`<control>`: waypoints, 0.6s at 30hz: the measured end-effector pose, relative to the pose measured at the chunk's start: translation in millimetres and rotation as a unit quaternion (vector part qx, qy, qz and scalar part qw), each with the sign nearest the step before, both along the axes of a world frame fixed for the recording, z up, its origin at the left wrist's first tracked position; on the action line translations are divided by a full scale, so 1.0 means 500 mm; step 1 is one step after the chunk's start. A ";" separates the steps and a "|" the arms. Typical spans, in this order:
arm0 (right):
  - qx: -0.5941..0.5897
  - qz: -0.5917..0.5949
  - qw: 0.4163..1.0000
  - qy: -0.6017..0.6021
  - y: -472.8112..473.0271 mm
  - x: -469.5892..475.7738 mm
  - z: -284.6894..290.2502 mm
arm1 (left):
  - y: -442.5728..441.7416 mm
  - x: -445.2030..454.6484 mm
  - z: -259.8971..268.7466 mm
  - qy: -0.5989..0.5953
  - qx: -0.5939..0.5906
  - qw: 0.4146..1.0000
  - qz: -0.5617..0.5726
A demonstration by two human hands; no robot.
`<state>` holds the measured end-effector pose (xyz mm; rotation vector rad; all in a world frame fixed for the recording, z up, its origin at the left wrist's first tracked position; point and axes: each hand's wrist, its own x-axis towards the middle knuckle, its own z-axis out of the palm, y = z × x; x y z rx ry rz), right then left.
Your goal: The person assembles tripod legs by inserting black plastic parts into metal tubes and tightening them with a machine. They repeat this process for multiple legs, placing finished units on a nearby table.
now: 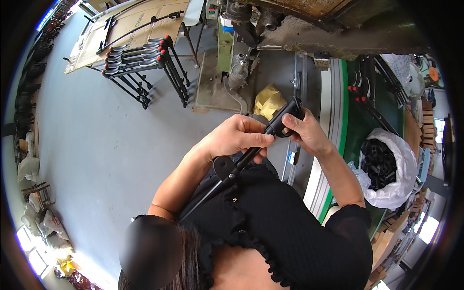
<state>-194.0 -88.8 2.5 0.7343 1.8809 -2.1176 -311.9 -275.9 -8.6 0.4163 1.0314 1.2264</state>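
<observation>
In front of my chest, a black tube (249,155) slants up to the right. A black plastic fitting (280,121) sits on its upper end. My left hand (237,136) pinches the tube just below this fitting, thumb and fingers around it. The fitting itself is gripped by my right hand (308,130), with the thumb lying along its side. Lower down, a round black disc (222,167) is attached beside a screw head. A thin metal rod (203,198) runs from there towards my body. My fingers hide part of the joint between tube and fitting.
Ahead stands a machine (237,72) with a heavy base, a yellow bag (269,100) beside it. Folded black frames (145,65) with red caps stand near a cardboard-covered table (123,21). On my right, a green-edged conveyor (335,119) bears a white sack (404,174) of black parts.
</observation>
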 end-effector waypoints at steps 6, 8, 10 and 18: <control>0.000 0.016 1.000 0.003 0.013 0.002 -0.009 | -0.084 0.007 -0.026 -0.114 0.087 0.989 0.043; 0.001 0.007 1.000 0.005 0.001 0.006 -0.019 | -0.125 0.026 -0.026 0.009 0.102 0.994 0.025; -0.036 -0.002 0.999 -0.001 -0.050 0.004 -0.013 | -0.122 0.044 0.011 -0.027 -0.030 0.995 0.088; -0.111 -0.092 0.984 0.101 -0.133 -0.117 -0.028 | -0.146 0.026 0.020 -0.024 -0.064 0.951 0.302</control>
